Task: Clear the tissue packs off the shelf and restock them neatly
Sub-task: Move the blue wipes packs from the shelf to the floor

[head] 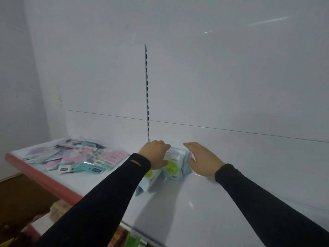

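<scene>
While both my hands work at the back of the white shelf (204, 202), I read this as the restocking half of the job, and early in it. Well off to the left of my left hand lies a loose heap of flat packets (78, 157) in pink, teal and grey, sprawled near the shelf's red front edge (44, 180); whether those belong to the task I cannot tell, but they are not tidy. My left hand (155, 155) has its fingers curled over the top of the tissue packs (173, 165), gripping the left side of the little upright cluster against the back wall. Just under its wrist one blue pack with a green dot (146, 182) leans outward, tilted and not yet squared up. To the right of the cluster my right hand (203, 157) is open, fingers straight and close together, palm toward the packs' right side, thumb apparently touching them. Beyond my right hand the shelf shows no packs, so I judge only a few are placed, the leaning one needs straightening, and most of the row is still to come.
</scene>
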A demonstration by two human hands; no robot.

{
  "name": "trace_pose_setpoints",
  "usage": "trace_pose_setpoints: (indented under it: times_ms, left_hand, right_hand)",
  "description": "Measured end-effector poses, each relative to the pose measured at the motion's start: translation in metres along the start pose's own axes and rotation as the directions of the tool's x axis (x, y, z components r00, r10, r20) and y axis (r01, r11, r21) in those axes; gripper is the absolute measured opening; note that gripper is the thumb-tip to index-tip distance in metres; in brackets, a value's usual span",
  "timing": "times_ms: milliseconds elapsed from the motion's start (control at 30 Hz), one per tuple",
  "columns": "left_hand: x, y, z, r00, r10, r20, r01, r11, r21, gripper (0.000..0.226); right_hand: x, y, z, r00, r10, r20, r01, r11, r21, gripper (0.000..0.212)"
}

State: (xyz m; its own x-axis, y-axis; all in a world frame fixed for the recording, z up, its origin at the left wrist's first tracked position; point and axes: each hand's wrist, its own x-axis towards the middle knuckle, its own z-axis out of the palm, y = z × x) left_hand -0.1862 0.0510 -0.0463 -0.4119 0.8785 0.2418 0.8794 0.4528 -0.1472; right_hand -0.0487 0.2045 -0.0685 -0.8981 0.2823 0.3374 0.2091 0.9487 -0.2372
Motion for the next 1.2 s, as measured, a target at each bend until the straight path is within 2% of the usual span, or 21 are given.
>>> trace_pose_setpoints:
  times_ms: [100, 167, 267, 333, 467, 533, 633, 700, 800, 933, 1100, 1200]
  left_hand:
    - [0.021, -0.015, 0.023, 0.996, 0.066, 0.067, -0.064, 0.998, -0.019, 0.049]
    - [0.028, -0.024, 0.032, 0.993, 0.115, 0.035, -0.114, 0.993, -0.040, 0.041]
    - [0.032, -0.037, 0.026, 0.980, 0.195, 0.035, -0.192, 0.978, -0.081, 0.026]
    - [0.034, -0.047, 0.018, 0.970, 0.236, 0.048, -0.232, 0.969, -0.085, 0.026]
    - [0.036, -0.063, 0.004, 0.963, 0.270, -0.007, -0.270, 0.961, -0.063, 0.027]
    - [0.035, -0.067, -0.002, 0.958, 0.283, -0.050, -0.286, 0.954, -0.093, 0.029]
    - [0.033, -0.063, -0.013, 0.943, 0.317, -0.099, -0.327, 0.938, -0.118, 0.050]
    - [0.031, -0.052, -0.021, 0.927, 0.341, -0.158, -0.364, 0.917, -0.160, 0.049]
    - [0.028, -0.022, -0.028, 0.884, 0.389, -0.260, -0.455, 0.844, -0.284, 0.044]
    - [0.016, 0.041, -0.031, 0.784, 0.476, -0.398, -0.610, 0.709, -0.354, 0.042]
    - [-0.029, 0.156, -0.040, 0.670, 0.539, -0.510, -0.739, 0.550, -0.388, 0.045]
    - [-0.070, 0.245, -0.052, 0.581, 0.593, -0.557, -0.814, 0.419, -0.403, 0.048]
  right_hand:
    - [0.021, -0.005, 0.015, 0.995, 0.009, 0.099, -0.016, 0.997, 0.069, 0.059]
    - [0.029, -0.007, 0.022, 0.995, 0.008, 0.096, -0.014, 0.998, 0.064, 0.050]
    - [0.040, -0.007, 0.028, 0.998, 0.048, 0.038, -0.046, 0.998, -0.038, 0.034]
    - [0.047, -0.011, 0.032, 0.997, 0.071, 0.013, -0.068, 0.987, -0.143, 0.028]
    - [0.052, -0.025, 0.046, 0.982, 0.150, -0.112, -0.175, 0.949, -0.261, 0.029]
    - [0.047, -0.028, 0.048, 0.961, 0.208, -0.182, -0.244, 0.947, -0.211, 0.027]
    - [0.020, -0.026, 0.031, 0.914, 0.295, -0.279, -0.336, 0.936, -0.110, 0.026]
    - [-0.008, -0.020, 0.010, 0.869, 0.322, -0.376, -0.373, 0.925, -0.071, 0.027]
    - [-0.063, -0.008, -0.023, 0.786, 0.331, -0.522, -0.432, 0.898, -0.082, 0.035]
    - [-0.155, -0.004, -0.062, 0.692, 0.302, -0.655, -0.516, 0.842, -0.157, 0.044]
    - [-0.301, -0.015, -0.109, 0.594, 0.276, -0.756, -0.644, 0.726, -0.241, 0.043]
    - [-0.407, -0.023, -0.129, 0.527, 0.286, -0.800, -0.738, 0.621, -0.264, 0.044]
